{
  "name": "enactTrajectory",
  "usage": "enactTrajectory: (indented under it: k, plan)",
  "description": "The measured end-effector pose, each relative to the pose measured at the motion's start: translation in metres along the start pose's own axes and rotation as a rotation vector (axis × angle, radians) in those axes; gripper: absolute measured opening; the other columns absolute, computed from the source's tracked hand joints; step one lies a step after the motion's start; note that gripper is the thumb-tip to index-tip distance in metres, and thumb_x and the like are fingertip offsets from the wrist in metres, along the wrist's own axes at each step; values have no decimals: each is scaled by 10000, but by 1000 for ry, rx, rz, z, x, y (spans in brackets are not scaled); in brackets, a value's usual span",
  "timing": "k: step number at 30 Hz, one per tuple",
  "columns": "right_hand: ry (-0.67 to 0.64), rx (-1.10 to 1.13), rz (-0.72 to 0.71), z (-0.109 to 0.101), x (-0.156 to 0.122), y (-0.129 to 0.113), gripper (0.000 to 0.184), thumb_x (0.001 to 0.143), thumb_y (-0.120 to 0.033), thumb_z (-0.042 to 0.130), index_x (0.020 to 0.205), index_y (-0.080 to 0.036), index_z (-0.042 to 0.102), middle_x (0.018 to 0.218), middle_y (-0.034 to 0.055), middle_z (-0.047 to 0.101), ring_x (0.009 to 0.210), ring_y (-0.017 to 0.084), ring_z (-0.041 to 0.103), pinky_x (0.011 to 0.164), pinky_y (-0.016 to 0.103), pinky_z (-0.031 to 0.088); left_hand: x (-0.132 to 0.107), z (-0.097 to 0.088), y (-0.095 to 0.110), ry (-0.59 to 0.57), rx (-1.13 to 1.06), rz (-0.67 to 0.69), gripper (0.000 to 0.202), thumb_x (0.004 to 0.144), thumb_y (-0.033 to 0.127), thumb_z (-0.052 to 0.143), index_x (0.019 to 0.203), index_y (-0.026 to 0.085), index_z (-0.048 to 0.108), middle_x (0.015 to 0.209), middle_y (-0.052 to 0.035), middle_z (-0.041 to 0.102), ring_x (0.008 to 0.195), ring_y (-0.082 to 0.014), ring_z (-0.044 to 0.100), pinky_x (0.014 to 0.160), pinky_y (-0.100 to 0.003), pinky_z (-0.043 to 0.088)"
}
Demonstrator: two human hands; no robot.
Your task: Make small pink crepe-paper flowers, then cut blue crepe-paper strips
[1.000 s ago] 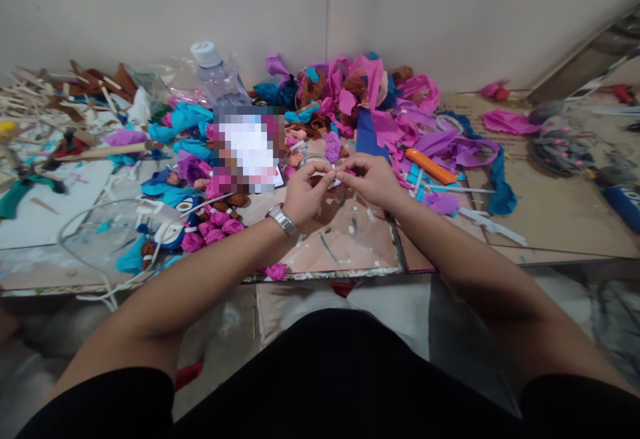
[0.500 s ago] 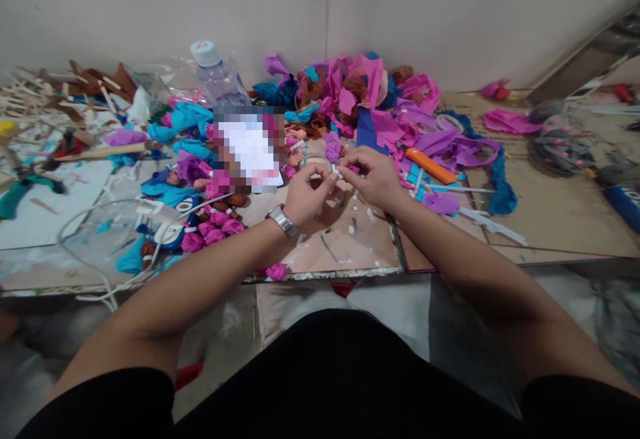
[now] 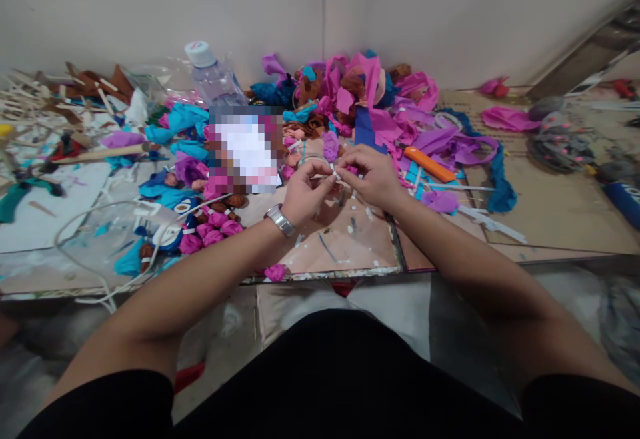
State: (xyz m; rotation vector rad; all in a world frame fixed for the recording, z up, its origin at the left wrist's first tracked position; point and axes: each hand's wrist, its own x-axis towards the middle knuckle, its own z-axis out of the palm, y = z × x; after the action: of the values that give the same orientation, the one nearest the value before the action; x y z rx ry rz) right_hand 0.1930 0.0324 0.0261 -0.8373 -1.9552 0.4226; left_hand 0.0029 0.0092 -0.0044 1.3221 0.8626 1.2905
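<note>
Between left grip (image 3: pixel 304 193) and right grip (image 3: pixel 374 176) sits a white piece (image 3: pixel 337 174).

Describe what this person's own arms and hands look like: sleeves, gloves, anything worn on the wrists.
Both arms have short, plain black fabric sleeves, with the forearms uncovered. The left hand and right hand are ungloved. A silver-coloured wristwatch with a metal link band circles the left wrist; nothing shows on the right wrist. The watch's dial is too small to read.

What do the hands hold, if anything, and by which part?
The left hand and right hand seem to pinch a small white piece; which part, I cannot tell.
</note>
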Motion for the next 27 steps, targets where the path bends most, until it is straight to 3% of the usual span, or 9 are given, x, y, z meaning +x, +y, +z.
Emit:
enactTrajectory:
  k: [8,19,27]
  plan:
    - [31,-82,-12,-2,1,-1,131,942,-370,741,897,-247,752,980,49,683,911,227,666,812,389,535,-2,1,3,15,-28,-30,475,783,542,904,964,190,641,956,-37,707,845,-172,781,761,-307,686]
    - [11,-21,-37,-3,2,1,157,944,-393,744,910,-240,749,938,45,734,869,220,676,812,381,545,-3,3,6,-6,-18,-38,528,752,613,899,1016,192,720,939,-51,784,831,-180,785,775,-336,681]
    - [47,33,91,-1,-2,1,212,909,-438,790,964,-237,750,947,43,750,872,222,691,759,356,561,-3,3,3,30,-10,-39,478,769,562,907,998,185,724,939,-58,778,808,-167,780,773,-309,671]
